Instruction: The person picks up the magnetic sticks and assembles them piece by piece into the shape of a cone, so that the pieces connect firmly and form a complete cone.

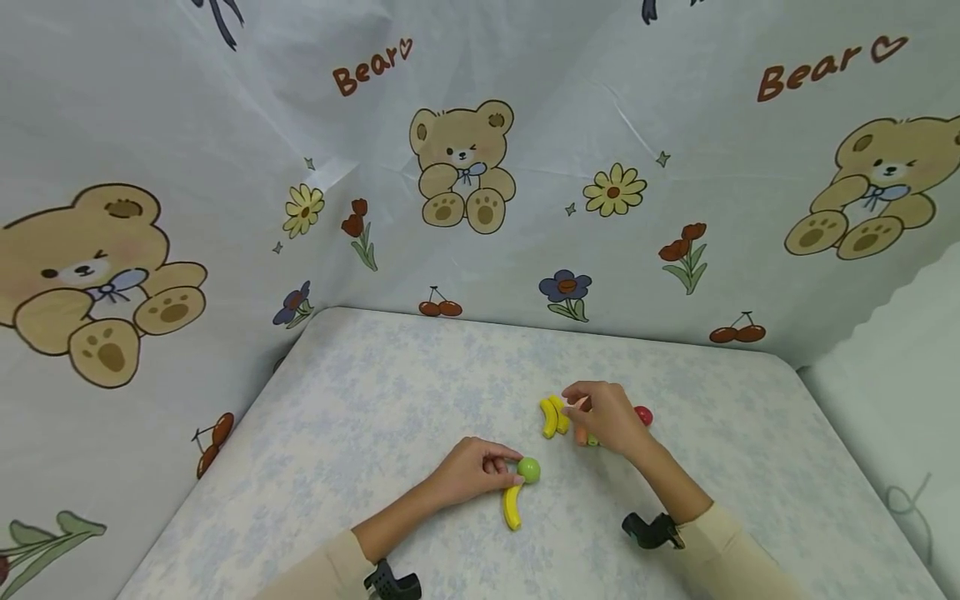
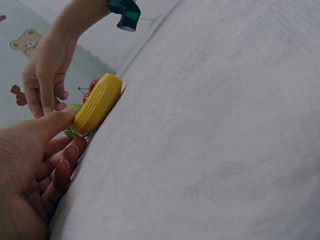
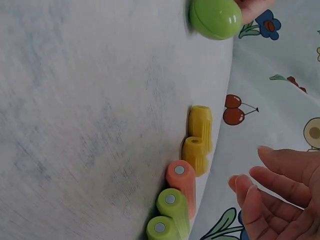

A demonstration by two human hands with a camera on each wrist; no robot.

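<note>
My left hand (image 1: 474,473) holds a glossy green ball (image 1: 528,470) low at the table, thumb and index finger at its side. Just below the ball lies a curved yellow toy banana (image 1: 512,507), its end close to the thumb. The left wrist view has this banana (image 2: 97,104) in front of the ball, hiding most of it. Empty and with fingers loosely bent, my right hand (image 1: 606,415) hovers over a row of toy pieces. Beneath it show an orange-pink piece (image 3: 180,180) and two green pieces (image 3: 171,201), with two more yellow bananas (image 3: 200,122) beside them.
A red ball-like piece (image 1: 643,415) sits right of my right hand; the left wrist view shows red toy cherries (image 2: 92,89) with a stem. The pale mottled table (image 1: 420,367) meets a bear-print curtain (image 1: 540,92) at its back and left edges.
</note>
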